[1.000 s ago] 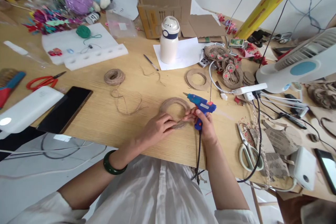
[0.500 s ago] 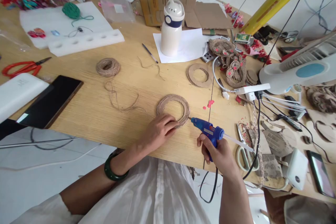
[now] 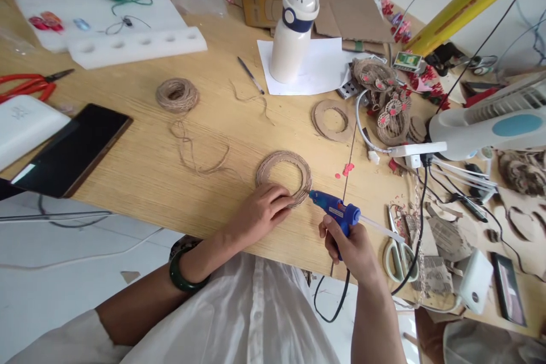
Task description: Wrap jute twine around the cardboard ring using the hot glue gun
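A cardboard ring [image 3: 306, 169] wound with brown twine lies flat near the table's front edge. My left hand [image 3: 268, 207] grips its lower left part, the fingers together and holding it against the table. My right hand [image 3: 347, 244] is wrapped around a blue hot glue gun [image 3: 335, 207] with a clear glue stick [image 3: 381, 228] out of its back. The gun's nozzle meets the ring's right edge, though I cannot tell if it touches. A loose strand of twine [image 3: 205, 170] runs from a twine coil [image 3: 177, 95] toward the ring.
Behind the ring lie a bare cardboard ring [image 3: 319, 119], a pen [image 3: 251, 75] and a white bottle [image 3: 292, 40]. Scissors [image 3: 398, 259], cardboard scraps and a black cable [image 3: 420, 227] crowd the right. A dark phone [image 3: 72, 151] and red-handled scissors [image 3: 32, 85] are at left.
The head view has shifted slightly. The nozzle has moved a little along the ring's right edge. Both hands keep their grips.
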Demonstrator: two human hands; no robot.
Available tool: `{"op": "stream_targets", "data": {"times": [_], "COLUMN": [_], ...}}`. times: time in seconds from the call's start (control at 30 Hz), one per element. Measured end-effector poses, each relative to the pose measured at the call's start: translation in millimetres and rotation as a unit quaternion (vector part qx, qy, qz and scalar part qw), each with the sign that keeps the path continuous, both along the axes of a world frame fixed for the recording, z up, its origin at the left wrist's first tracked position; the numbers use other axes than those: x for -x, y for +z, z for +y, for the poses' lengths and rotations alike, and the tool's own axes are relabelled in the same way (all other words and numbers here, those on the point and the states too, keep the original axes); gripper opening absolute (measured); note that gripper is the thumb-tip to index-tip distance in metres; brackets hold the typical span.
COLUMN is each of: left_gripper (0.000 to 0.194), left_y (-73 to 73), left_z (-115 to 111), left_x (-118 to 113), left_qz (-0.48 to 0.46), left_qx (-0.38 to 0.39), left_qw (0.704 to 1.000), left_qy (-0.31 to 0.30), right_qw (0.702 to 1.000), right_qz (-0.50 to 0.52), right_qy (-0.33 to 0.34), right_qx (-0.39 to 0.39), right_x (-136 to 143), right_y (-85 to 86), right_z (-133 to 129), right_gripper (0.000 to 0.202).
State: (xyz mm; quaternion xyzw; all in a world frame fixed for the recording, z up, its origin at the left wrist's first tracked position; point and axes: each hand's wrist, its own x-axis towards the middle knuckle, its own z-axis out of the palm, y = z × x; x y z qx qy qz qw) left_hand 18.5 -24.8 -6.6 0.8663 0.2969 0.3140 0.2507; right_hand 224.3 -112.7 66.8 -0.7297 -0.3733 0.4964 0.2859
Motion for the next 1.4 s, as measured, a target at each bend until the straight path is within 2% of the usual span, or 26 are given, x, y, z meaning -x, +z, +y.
{"op": "stream_targets", "data": {"times": [0.23, 0.4, 0.57, 0.73, 1.0, 1.4], "left_gripper": [0.018, 0.018, 0.017, 0.017, 0.016, 0.015], "left_y": [2.0, 0.3, -2.6, 1.4, 0.9, 0.6], "left_z": [1, 2, 2, 2, 2, 1], "left_x": [1, 2, 2, 3, 2, 2], "left_qz": [-0.001, -0.009, -0.017, -0.012, -0.001, -0.002], "left_qx": [0.013, 0.019, 0.007, 0.012, 0.01, 0.01], "left_qw": [1.0, 0.999, 0.999, 0.999, 0.999, 0.999], "left_qy": [-0.005, -0.031, -0.031, -0.038, -0.038, -0.031], "right_qw": [0.998, 0.993, 0.988, 0.992, 0.998, 0.999], "right_qz": [-0.058, -0.1, -0.144, -0.117, -0.042, -0.026], "right_qy": [0.011, 0.036, 0.033, 0.037, -0.046, -0.033], "right_qx": [0.022, 0.044, 0.035, 0.043, -0.007, 0.004], "right_x": [2, 1, 0, 4, 7, 11], "right_y": [0.9, 0.7, 1.9, 5.1, 12.8, 2.1], "right_z": [-5, -9, -6, -9, -10, -6], "right_gripper": [0.056, 0.057, 0.059, 0.058, 0.056, 0.058]}}
